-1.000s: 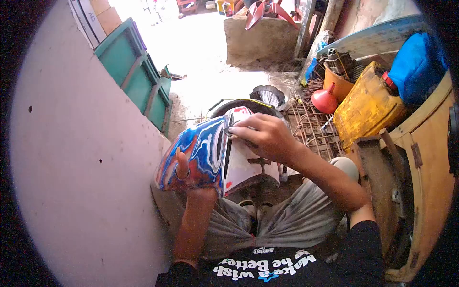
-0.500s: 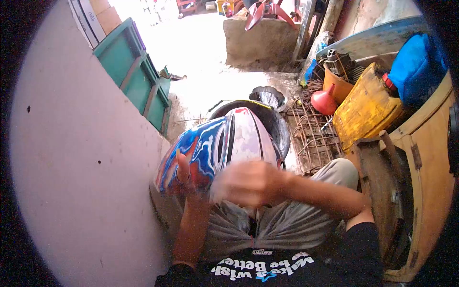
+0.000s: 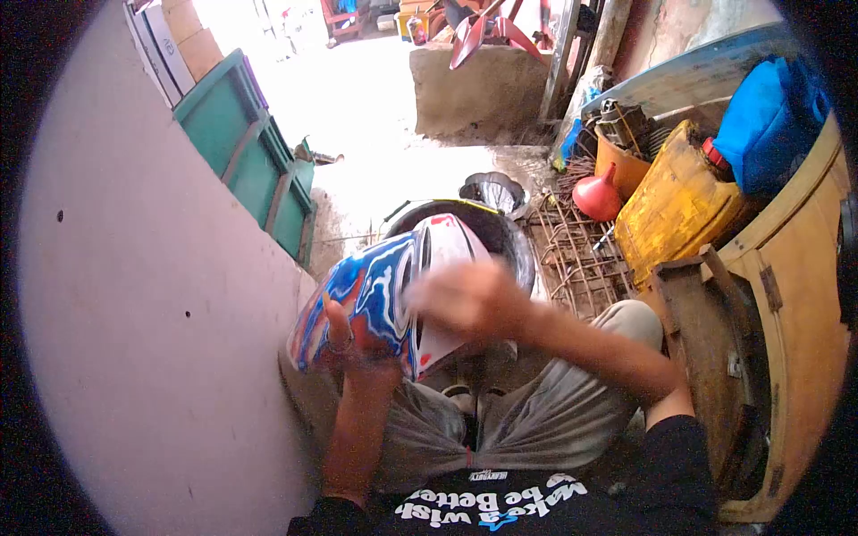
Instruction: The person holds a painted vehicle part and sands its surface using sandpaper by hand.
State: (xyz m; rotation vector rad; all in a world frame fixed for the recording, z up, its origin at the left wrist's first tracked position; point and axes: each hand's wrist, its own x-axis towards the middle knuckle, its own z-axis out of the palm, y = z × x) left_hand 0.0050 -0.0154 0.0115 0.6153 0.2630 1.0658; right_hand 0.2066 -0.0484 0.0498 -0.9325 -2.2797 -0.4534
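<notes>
A curved, hard-looking painted panel (image 3: 362, 277) sits in front of my knees, its left part swirled in blue, red and white, its other part mostly white. My left hand (image 3: 351, 347) grips the panel's near left side, thumb raised against the swirled face and the other fingers hidden. Over the white part, close against the surface, is my right hand (image 3: 474, 302), closed and blurred by motion. Whatever its fingers hold is too smeared to make out. Just beyond the panel lies a black rounded tub (image 3: 514, 241), partly covered by it.
A white wall (image 3: 161, 295) runs close on my left, with a green panel (image 3: 250, 134) beyond. To the right are a rusty metal grid (image 3: 581, 259), a red funnel (image 3: 597, 192), a yellow jerrycan (image 3: 675, 214) and a wooden frame (image 3: 809, 295). A concrete block (image 3: 478, 94) stands ahead.
My right hand has moved a little up and forward along the white part. The panel has tilted slightly and its near edge shows more. My left hand keeps its grip.
</notes>
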